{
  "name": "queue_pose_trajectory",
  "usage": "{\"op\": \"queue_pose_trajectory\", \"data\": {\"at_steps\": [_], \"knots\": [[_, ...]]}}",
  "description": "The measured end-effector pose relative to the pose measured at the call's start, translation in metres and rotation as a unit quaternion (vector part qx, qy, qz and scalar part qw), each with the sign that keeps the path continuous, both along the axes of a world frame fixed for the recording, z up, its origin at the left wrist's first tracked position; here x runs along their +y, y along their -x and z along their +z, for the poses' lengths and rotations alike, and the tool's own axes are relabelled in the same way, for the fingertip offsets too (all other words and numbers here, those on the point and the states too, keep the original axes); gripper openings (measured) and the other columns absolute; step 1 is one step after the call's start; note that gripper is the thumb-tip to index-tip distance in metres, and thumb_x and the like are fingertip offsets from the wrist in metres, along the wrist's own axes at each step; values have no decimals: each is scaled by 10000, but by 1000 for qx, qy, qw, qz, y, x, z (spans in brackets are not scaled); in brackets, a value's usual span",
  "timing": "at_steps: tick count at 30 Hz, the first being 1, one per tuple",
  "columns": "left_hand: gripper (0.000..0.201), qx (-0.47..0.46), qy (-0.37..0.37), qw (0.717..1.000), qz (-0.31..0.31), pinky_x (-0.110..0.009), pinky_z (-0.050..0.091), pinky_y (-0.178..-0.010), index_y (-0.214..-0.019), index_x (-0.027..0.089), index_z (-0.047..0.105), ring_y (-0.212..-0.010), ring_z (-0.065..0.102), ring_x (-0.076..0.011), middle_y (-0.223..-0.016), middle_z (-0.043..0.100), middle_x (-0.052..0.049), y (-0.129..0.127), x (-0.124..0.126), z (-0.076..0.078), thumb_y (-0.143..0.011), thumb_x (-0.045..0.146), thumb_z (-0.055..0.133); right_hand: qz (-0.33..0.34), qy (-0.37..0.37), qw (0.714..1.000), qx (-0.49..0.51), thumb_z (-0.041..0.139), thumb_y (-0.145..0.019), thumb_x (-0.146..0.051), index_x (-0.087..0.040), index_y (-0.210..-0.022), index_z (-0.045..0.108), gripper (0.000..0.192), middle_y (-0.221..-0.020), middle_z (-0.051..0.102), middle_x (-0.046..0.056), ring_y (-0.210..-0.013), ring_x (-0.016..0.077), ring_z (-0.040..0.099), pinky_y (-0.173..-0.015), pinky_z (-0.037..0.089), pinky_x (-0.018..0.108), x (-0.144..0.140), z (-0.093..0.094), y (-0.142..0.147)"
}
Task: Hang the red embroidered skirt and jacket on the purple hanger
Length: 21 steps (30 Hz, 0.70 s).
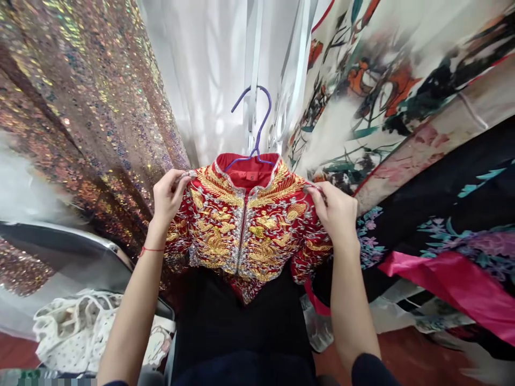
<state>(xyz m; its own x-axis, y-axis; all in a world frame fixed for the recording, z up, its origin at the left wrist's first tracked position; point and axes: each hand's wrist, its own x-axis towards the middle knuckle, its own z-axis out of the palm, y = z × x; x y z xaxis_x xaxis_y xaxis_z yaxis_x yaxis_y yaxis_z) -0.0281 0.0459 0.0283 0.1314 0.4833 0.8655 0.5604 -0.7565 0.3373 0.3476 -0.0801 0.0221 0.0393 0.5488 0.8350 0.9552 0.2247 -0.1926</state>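
Jacket: a red jacket [247, 225] thick with gold and silver embroidery hangs front-on at the centre of the view, on a purple hanger [257, 126] whose hook rises toward 12 o'clock.
Collar: stands open, showing a red lining with a small size tag (it appears to read S).
Left hand [169, 195]: at 9 o'clock of the jacket, fingers pinched together on the shoulder edge; a thin red string sits on the wrist.
Right hand [336, 212]: at 3 o'clock of the jacket, fingers closed on the other shoulder seam.
Sequin fabric [80, 107]: a glittering bronze-pink drape fills the 10 o'clock side, just beside the left sleeve.
White curtain [205, 69]: hangs behind the hanger at 12 o'clock.
Printed cloth [386, 75]: cream with orange and teal painting, at 2 o'clock.
Black floral garment [442, 214]: at 3 to 4 o'clock, a bright pink band [450, 284] across its lower part.
White lace piece [76, 327]: lies low at 8 o'clock, well apart from the jacket.
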Motion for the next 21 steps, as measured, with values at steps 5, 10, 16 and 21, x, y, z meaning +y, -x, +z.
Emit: {"op": "queue_pose_trajectory", "data": {"at_steps": [5,10,16,21], "knots": [[244,-4,14,1000,0,-244,347,-576,-878,196,652,-577,426,-97,-701,583,10,-2,9,24,-935,427,598,-40,-17,999,31,413,-985,-655,-207,-936,663,515,-777,719,53,-678,189,643,-620,372,272,3,13,-2],[317,11,128,991,-32,-238,305,-541,-765,187,593,-550,369,-94,-623,494,31,1,19,-2,-928,453,538,-8,130,991,20,373,-1013,-605,-223,-794,604,498,-687,656,30,-638,192,614,-603,347,277,0,-1,1],[393,31,150,988,5,-246,231,-509,-643,195,500,-516,260,-89,-535,308,63,6,-10,-7,-857,504,615,-51,31,995,-86,305,-1010,-644,-178,-965,637,574,-885,697,113,-821,238,612,-737,396,319,11,-9,6],[553,8,121,991,46,-242,195,-499,-572,197,406,-522,222,-80,-513,271,78,-2,-35,-4,-715,596,761,-111,-36,989,-86,310,-987,-694,-218,-662,509,610,-574,520,28,-569,172,426,-593,286,306,35,-6,-1]]}}
